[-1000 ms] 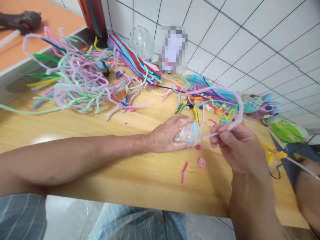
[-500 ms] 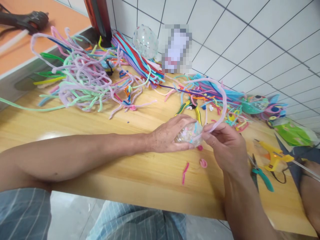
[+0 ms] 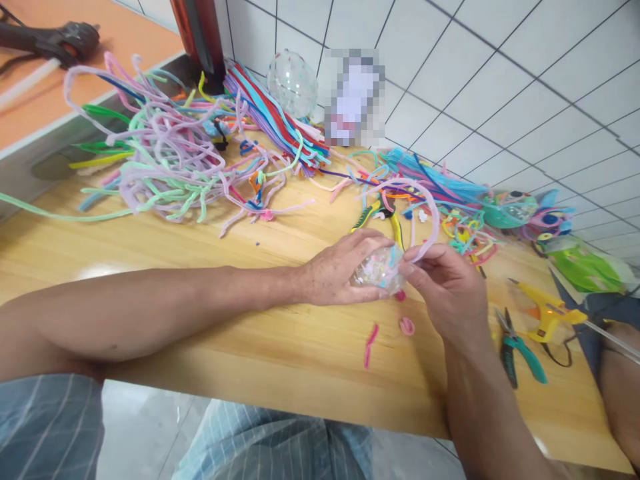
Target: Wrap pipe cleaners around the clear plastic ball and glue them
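My left hand (image 3: 350, 270) is wrapped round a clear plastic ball (image 3: 377, 270) with small coloured bits showing inside it. On the ball's right side, my right hand (image 3: 445, 287) pinches a pale lilac pipe cleaner (image 3: 431, 217) between thumb and fingers. The pipe cleaner arches up and bends back to the left above the ball. Its lower end meets the ball's side; whether it goes inside I cannot tell. Just behind the ball lie pliers with yellow and black handles (image 3: 397, 230). A pink coil (image 3: 407, 326) and a short pink piece (image 3: 370, 347) lie in front.
Tangled pipe cleaners (image 3: 170, 153) are heaped at the left. Another clear ball (image 3: 293, 83) and a blurred-out phone (image 3: 353, 100) stand by the tiled wall. To the right lie teal-handled pliers (image 3: 523, 353) and a yellow glue gun (image 3: 547, 310). Another person's arm (image 3: 620, 387) is at the right edge.
My right hand has shifted slightly left, closer to the ball. The pipe cleaner's arch has come lower and to the left. My left hand stays on the ball.
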Tool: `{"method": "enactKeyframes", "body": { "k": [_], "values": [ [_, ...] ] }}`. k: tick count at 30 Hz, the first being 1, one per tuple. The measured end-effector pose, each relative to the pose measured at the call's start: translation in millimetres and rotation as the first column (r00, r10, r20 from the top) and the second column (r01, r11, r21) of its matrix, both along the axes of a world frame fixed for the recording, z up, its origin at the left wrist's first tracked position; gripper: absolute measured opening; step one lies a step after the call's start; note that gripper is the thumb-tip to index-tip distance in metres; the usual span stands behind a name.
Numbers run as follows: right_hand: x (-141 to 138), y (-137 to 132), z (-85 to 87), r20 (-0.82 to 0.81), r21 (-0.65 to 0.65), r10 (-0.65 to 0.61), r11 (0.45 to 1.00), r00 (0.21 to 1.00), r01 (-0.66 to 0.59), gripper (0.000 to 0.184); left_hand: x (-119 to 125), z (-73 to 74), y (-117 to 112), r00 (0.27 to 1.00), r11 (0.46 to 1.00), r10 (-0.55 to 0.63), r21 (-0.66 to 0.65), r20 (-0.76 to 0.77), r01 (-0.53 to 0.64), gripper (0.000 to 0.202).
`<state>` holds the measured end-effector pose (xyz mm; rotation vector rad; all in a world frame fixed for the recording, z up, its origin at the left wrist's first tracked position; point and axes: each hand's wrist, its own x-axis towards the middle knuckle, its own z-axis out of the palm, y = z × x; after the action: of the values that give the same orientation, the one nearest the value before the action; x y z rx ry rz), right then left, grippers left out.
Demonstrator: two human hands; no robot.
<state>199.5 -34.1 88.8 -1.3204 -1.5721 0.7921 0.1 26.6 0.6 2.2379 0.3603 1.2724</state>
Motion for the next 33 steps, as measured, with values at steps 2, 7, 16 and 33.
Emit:
{"method": "enactKeyframes", "body": {
  "k": [2,7,16,33],
  "values": [
    [0.1,-0.4,-0.3,0.014,0.0,-0.001,1.0,1.0,0.001,0.008,-0.7,1.3,-0.3,1.0,1.0,-0.006,0.003,-0.007,0.006,0.074],
    [0.2,-2.1,-1.7,0.066,0.026,-0.006,1.0,0.998,0.004,0.008,-3.7,3.8,-0.7,1.0,1.0,-0.028,-0.003,-0.012,0.028,0.066],
    [-1.7,-5.7,-2.4,0.116,0.075,0.002,0.997,0.993,-0.011,0.009,-3.2,3.9,-1.7,0.999,0.999,-0.04,-0.036,0.004,0.04,0.054],
    [6.1,-8.3,-6.4,0.158,0.044,0.031,0.998,0.987,-0.038,0.009,-7.2,12.5,-10.3,0.994,0.98,-0.1,-0.18,-0.047,0.09,0.055]
  ]
}}
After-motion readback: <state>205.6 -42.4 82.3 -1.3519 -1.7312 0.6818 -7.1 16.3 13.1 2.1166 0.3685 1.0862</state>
